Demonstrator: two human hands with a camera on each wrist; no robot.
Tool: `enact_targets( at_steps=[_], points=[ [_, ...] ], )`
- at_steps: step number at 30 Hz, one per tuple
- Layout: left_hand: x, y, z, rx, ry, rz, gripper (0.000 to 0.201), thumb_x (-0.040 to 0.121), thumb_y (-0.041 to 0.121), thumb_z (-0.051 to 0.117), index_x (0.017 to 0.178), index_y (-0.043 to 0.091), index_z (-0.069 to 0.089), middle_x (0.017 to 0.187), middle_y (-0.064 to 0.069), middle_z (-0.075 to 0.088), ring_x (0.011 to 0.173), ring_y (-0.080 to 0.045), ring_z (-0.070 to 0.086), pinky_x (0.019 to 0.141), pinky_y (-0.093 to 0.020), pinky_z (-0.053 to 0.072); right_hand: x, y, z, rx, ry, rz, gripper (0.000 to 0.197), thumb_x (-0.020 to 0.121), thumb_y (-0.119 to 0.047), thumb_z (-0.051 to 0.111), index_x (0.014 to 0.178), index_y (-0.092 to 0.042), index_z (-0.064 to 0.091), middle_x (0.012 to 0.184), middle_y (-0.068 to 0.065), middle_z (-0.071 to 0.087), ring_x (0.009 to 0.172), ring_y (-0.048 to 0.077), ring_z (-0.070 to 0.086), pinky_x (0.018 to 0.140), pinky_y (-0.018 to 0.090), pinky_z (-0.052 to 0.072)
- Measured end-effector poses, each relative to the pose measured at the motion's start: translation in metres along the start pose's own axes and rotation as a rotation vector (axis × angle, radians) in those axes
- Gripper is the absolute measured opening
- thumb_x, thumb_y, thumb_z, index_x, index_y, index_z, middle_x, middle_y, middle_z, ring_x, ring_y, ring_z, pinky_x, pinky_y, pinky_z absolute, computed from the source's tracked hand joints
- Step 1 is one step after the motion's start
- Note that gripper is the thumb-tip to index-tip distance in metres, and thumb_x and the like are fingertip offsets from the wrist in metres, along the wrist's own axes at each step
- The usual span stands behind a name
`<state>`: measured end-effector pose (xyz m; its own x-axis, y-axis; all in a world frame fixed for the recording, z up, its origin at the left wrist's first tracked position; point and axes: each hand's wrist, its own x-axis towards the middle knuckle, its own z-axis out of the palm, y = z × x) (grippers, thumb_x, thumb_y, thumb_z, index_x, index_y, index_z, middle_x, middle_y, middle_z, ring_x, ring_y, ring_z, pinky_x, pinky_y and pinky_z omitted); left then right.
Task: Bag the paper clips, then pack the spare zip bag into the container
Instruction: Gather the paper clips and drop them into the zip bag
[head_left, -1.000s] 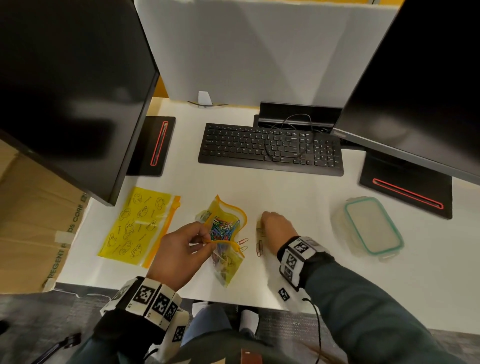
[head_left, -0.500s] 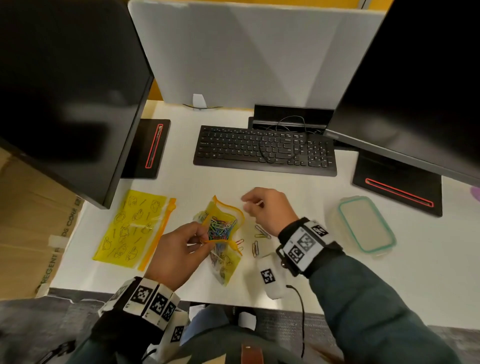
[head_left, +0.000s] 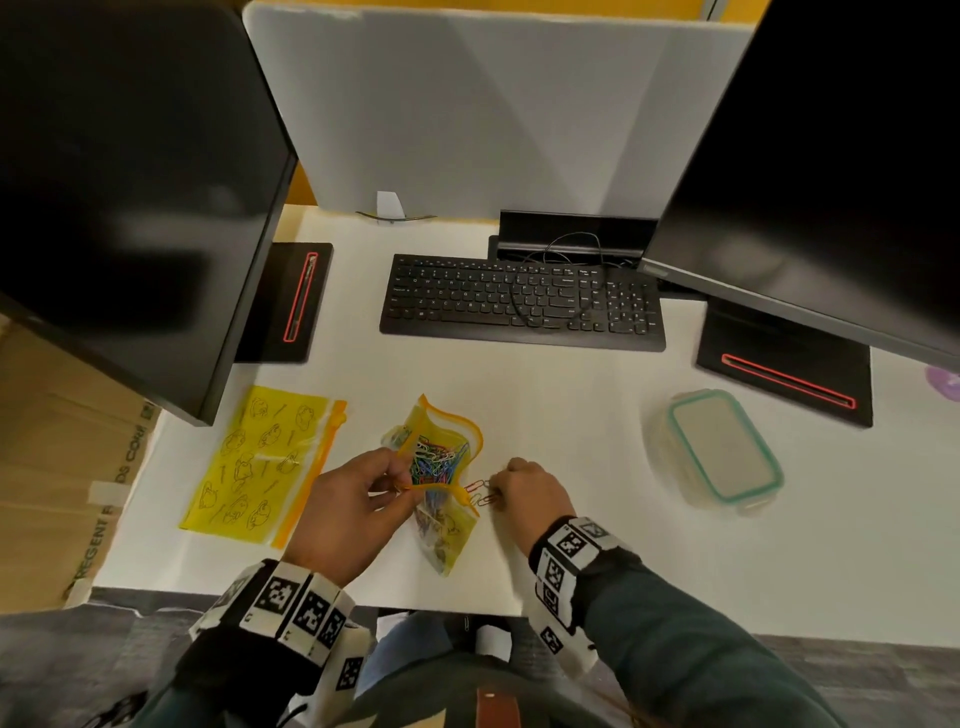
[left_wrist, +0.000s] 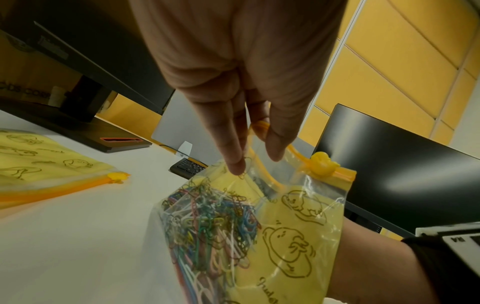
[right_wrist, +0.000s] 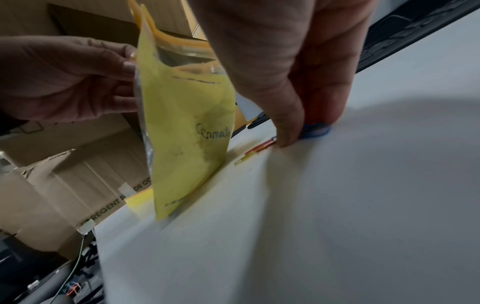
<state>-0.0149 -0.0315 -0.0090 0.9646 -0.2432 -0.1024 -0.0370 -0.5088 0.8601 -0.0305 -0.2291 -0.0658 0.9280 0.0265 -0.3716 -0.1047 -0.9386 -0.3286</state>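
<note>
My left hand (head_left: 400, 483) pinches the orange zip rim of a yellow zip bag (head_left: 441, 525) and holds it upright on the desk with its mouth open. In the left wrist view my left hand (left_wrist: 257, 162) grips that rim, and several coloured paper clips (left_wrist: 207, 226) fill the bag (left_wrist: 293, 236). My right hand (head_left: 496, 491) is down on the desk just right of the bag. In the right wrist view its thumb and fingertips (right_wrist: 288, 131) pinch a blue paper clip (right_wrist: 315, 131). Loose red and yellow clips (right_wrist: 257, 149) lie beside it. The spare zip bag (head_left: 260, 462) lies flat at the left. The closed container (head_left: 722, 452) sits at the right.
A black keyboard (head_left: 519, 301) lies behind the work area, with two monitors overhanging the desk on black stands (head_left: 291, 301). A cardboard box (head_left: 57, 467) stands off the desk's left edge. A grey divider panel (head_left: 493, 104) closes the back.
My right hand rose from the loose clips to the bag's mouth, then came back down onto the clips beside the bag. My left hand kept hold of the bag rim.
</note>
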Motion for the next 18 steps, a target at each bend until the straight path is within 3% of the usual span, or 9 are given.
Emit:
enact_targets(
  at_steps=[5, 11, 15, 18],
  points=[
    [0.000, -0.003, -0.001, -0.006, -0.004, -0.004, 0.021, 0.072, 0.008, 0.073, 0.071, 0.022, 0.058, 0.088, 0.017, 0.063, 0.082, -0.004, 0.064, 0.067, -0.009, 0.052, -0.006, -0.006, -0.004, -0.013, -0.009, 0.055, 0.025, 0.090, 0.003, 0.037, 0.108, -0.001, 0.053, 0.113, 0.019, 0.057, 0.104, 0.033, 0.056, 0.084, 0.038, 0.046],
    [-0.001, -0.005, -0.003, -0.030, 0.003, -0.018, 0.020, 0.073, 0.008, 0.073, 0.073, 0.022, 0.058, 0.092, 0.005, 0.068, 0.082, -0.011, 0.065, 0.072, -0.019, 0.056, -0.006, -0.016, 0.001, -0.081, -0.043, 0.094, 0.030, 0.090, 0.002, 0.032, 0.117, -0.002, 0.043, 0.120, 0.019, 0.052, 0.109, 0.034, 0.050, 0.088, 0.039, 0.044],
    [-0.001, -0.006, -0.002, -0.021, 0.000, -0.012, 0.021, 0.073, 0.007, 0.073, 0.073, 0.022, 0.058, 0.089, 0.007, 0.066, 0.082, -0.009, 0.064, 0.069, -0.013, 0.054, -0.011, -0.018, 0.004, -0.086, -0.052, 0.056, 0.033, 0.088, 0.004, 0.032, 0.119, -0.003, 0.041, 0.120, 0.019, 0.049, 0.108, 0.032, 0.048, 0.086, 0.039, 0.044],
    [0.000, -0.005, -0.001, -0.011, 0.005, -0.009, 0.021, 0.073, 0.007, 0.072, 0.074, 0.021, 0.057, 0.092, 0.002, 0.068, 0.082, -0.006, 0.064, 0.068, -0.011, 0.053, -0.012, -0.018, 0.004, -0.063, -0.049, 0.050, 0.033, 0.089, 0.004, 0.030, 0.119, -0.003, 0.042, 0.122, 0.019, 0.046, 0.108, 0.031, 0.048, 0.083, 0.039, 0.044]
  ],
)
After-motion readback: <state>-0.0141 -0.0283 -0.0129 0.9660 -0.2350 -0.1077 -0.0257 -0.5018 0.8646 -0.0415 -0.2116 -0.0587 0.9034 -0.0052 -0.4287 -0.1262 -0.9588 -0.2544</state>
